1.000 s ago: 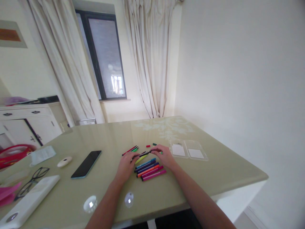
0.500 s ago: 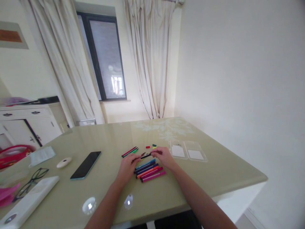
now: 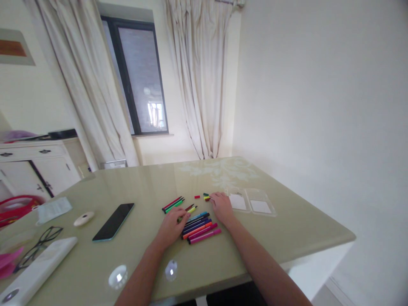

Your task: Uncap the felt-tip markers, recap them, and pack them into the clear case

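My left hand (image 3: 172, 226) is closed at the left end of a row of capped markers, its fingertips on a black marker (image 3: 204, 217). In that row lie teal, navy, orange and magenta markers (image 3: 205, 236). Just beyond the left fingers are a yellow marker (image 3: 192, 209) and a dark red one, both uncapped. My right hand (image 3: 221, 207) rests with bent fingers beside a yellow cap (image 3: 206, 197) and a dark green cap (image 3: 205, 194); whatever its fingertips hold is hidden. A red cap (image 3: 197, 196) lies left of these. Red and green uncapped markers (image 3: 174, 205) lie farther left.
An opened clear plastic case (image 3: 259, 200) with white cards lies right of my right hand. On the left are a phone (image 3: 114, 222), a white oval object (image 3: 84, 219), eyeglasses (image 3: 41, 246), a long white device (image 3: 40, 272) and a face mask (image 3: 55, 209).
The black marker, earlier held between both hands, now lies along the row of markers. My right hand has let go of it and moved right to the loose caps; my left has come slightly nearer.
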The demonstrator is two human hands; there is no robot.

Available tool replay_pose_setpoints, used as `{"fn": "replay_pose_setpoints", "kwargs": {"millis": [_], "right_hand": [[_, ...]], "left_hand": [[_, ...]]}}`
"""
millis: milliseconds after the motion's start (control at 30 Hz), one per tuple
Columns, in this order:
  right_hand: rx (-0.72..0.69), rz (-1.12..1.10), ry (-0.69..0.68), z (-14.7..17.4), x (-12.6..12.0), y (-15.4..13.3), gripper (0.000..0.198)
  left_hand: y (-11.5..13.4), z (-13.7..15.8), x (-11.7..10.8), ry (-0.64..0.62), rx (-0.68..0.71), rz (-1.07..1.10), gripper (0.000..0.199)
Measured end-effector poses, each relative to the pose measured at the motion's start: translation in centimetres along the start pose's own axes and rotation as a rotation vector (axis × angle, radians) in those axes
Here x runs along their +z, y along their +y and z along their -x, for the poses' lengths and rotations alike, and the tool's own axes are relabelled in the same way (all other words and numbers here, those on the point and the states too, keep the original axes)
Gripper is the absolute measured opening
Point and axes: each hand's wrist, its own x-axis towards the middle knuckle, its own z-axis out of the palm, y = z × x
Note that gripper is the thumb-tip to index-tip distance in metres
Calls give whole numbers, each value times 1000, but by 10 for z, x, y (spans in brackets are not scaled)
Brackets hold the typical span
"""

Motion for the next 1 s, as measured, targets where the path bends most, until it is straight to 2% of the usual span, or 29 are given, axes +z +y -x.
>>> {"fn": "replay_pose_setpoints", "kwargs": {"millis": [133,267,367,433,533,600,733,1000], "right_hand": [[-48,90,-41,-1,4,-6,23],[-35,107,-72,-1,3,-4,17],[-19,22,-53,0,2,-2,15],[-25,-123,-38,1,2,-1,16],[-83,-354,-1,2,1,-4,16],[-132,-429,38,4,-1,-7,15],[-194,-449,60,6,-5,-14,14],[-259,-499,-16,9,-13,-22,18]], "left_hand": [[-18,-3,0,107,-166,-84,29],[-31,-2,0,103,-218,-109,21],[-31,-1,-1,112,-221,-107,19],[-28,-1,-1,134,-218,-98,23],[-24,-2,-2,164,-194,-66,28],[-21,-2,-1,169,-170,-39,29],[-19,-2,0,162,-135,0,27],[-16,-2,1,139,-113,56,23]]}}
